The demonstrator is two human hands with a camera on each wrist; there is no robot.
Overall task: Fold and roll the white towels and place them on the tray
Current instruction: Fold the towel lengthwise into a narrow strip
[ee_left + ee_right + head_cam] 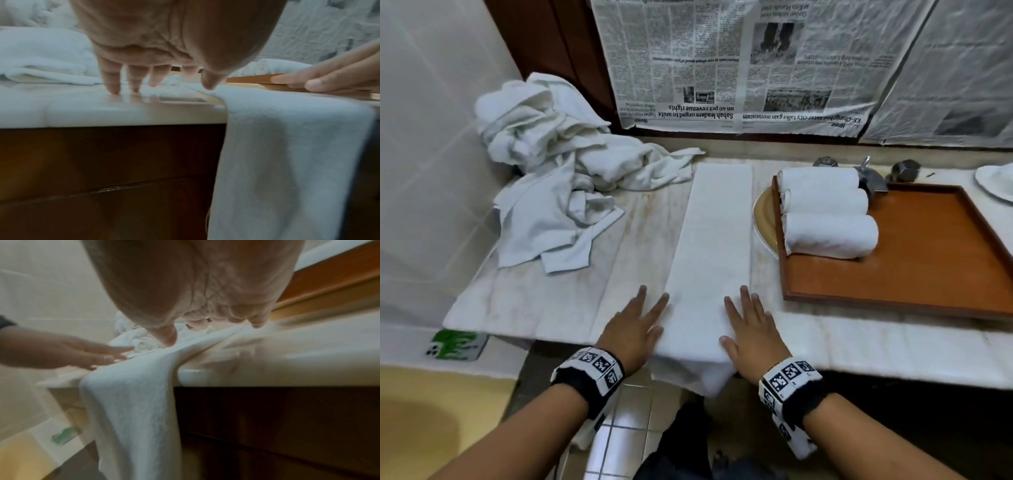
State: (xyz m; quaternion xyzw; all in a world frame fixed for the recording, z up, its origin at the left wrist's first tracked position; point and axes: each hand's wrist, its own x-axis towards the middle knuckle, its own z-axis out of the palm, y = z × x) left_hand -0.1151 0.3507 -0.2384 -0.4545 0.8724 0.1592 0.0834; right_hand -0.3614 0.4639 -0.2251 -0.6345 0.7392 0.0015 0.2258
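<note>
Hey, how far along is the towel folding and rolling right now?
Done: three rolled towels lie on the tray. In hand: a folded towel lies in a long strip on the counter, its near end hanging over the edge, the left hand and right hand flat on it. Left: rolling it, then the unfolded pile.
</note>
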